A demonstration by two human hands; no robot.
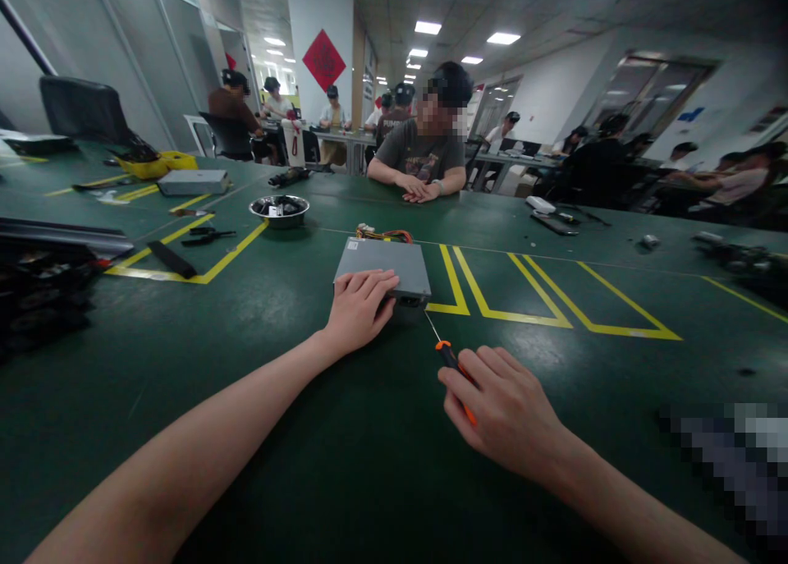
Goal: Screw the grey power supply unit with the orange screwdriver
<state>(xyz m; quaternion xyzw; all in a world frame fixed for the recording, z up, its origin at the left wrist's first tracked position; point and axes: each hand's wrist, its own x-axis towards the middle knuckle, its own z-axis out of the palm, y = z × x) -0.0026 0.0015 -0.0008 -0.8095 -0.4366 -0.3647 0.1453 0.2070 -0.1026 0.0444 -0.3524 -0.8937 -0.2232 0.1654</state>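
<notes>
A grey metal computer power supply (387,262) lies on the green table, its socket side facing me and a bundle of coloured wires (385,234) at its far side. My left hand (363,308) grips its near left part, fingers over the top and thumb down by the front face. Wrapped in the fingers of my right hand (501,400) is a screwdriver (444,350) with a black and orange handle. Its thin shaft points up and left, the tip close to the lower right front corner of the power supply. Whether the tip touches is too small to tell.
Yellow tape outlines (523,316) mark the green table. Left of centre stands a metal bowl (279,211) with dark parts inside. Another grey box (193,181) lies beside a yellow container (148,165). Dark parts (43,293) crowd the left edge. Across the table sits a person (424,145).
</notes>
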